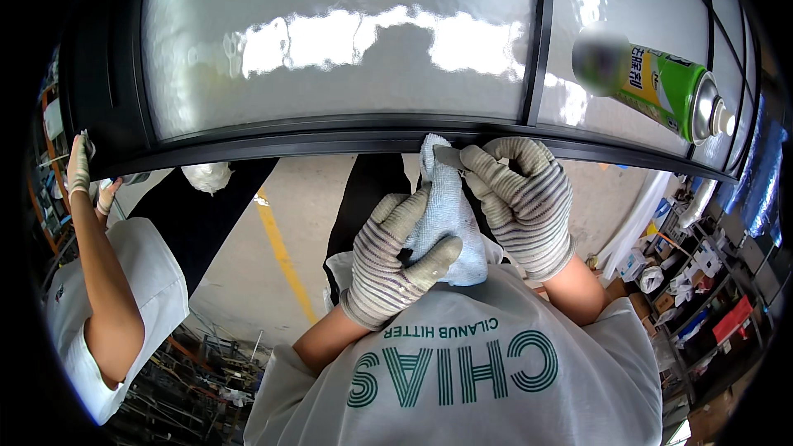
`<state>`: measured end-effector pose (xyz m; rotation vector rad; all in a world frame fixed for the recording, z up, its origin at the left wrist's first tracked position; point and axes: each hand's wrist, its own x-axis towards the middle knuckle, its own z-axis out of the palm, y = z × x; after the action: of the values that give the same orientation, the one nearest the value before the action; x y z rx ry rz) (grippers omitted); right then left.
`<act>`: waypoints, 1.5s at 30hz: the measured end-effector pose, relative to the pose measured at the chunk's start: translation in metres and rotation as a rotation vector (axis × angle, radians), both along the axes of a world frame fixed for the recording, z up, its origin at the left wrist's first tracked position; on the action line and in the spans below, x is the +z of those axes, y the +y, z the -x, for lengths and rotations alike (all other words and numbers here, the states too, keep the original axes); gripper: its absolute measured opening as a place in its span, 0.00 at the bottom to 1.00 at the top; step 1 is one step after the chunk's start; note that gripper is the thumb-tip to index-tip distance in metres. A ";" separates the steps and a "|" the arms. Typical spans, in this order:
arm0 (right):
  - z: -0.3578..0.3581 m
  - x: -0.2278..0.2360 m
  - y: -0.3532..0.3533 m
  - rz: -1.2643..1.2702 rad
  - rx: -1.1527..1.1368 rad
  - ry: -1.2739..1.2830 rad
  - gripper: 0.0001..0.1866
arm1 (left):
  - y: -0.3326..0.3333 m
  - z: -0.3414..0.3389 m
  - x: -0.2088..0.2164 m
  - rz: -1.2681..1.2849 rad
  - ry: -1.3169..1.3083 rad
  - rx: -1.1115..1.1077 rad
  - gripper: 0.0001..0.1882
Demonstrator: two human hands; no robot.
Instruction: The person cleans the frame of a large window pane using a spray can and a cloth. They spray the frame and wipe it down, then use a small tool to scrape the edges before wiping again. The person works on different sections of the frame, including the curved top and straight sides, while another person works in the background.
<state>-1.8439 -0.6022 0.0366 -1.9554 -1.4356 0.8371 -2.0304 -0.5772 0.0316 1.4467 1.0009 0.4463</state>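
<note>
My left hand (382, 268), in a grey striped work glove, grips a light blue cloth (446, 227) that hangs down in front of my shirt. My right hand (529, 202), gloved alike, pinches a small flat grey blade-like piece (449, 157); its tip rests against the top of the cloth. Both hands are just on my side of the black frame (330, 142) of a large panel with textured glass (330, 87). The cloth's upper end reaches the frame edge.
A green and yellow spray can (669, 91) lies on the panel at the right. On the left, a co-worker's gloved hand (80, 163) touches the panel's end. Cluttered shelves (710, 289) stand at the right, and a yellow line (282, 256) crosses the floor.
</note>
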 end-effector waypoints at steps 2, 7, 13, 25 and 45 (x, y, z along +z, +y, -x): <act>0.007 0.000 0.008 -0.063 0.029 -0.052 0.12 | 0.001 0.004 -0.001 -0.012 -0.005 0.045 0.28; 0.021 0.000 0.011 -0.067 0.005 -0.007 0.14 | 0.004 0.014 -0.001 0.011 0.014 0.078 0.28; 0.023 -0.003 0.012 -0.140 0.013 -0.080 0.13 | 0.000 0.010 -0.009 -0.066 -0.025 0.102 0.28; 0.034 -0.013 0.016 -0.196 0.020 -0.119 0.15 | 0.000 0.020 -0.014 0.036 0.011 0.120 0.29; 0.000 0.013 0.002 -0.129 0.042 -0.042 0.15 | 0.013 -0.014 -0.024 0.881 -0.378 0.630 0.06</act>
<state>-1.8438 -0.5999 0.0492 -1.8619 -1.5209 0.7076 -2.0165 -0.5644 0.0076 0.2292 1.1224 0.5956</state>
